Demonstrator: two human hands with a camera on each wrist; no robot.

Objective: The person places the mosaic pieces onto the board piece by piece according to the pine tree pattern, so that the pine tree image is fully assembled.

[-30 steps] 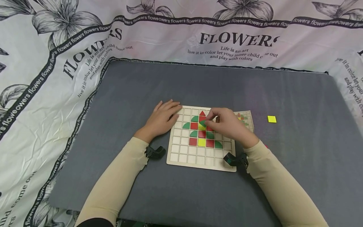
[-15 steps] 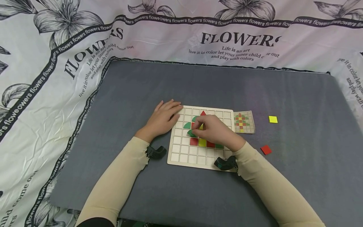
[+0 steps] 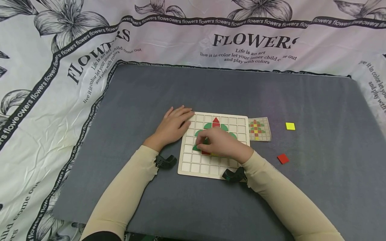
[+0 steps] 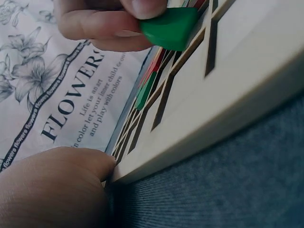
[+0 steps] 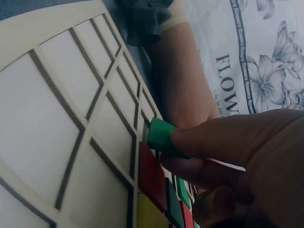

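Note:
My right hand (image 3: 221, 143) pinches a green quarter-circle tile (image 4: 170, 31) between thumb and fingers. That tile is tilted close over the wooden grid board (image 3: 193, 169), just left of a red square tile (image 5: 151, 175) set in a cell. My left hand (image 3: 172, 124) rests with extended fingers at the board's upper left edge. On the board, red, yellow and green tiles form a pattern topped by a red triangle (image 3: 215, 120); my right hand covers much of its lower part.
A small pattern card (image 3: 262, 130) lies against the board's right side. Farther right on the grey table (image 3: 325, 140) are a loose yellow square tile (image 3: 290, 126) and a loose red square tile (image 3: 282, 158). Printed floral cloth surrounds the far and left table edges.
My right hand has carried the green quarter-circle tile left and down across the board, from the upper pattern to the left of the lower red tile. My left hand stays in place.

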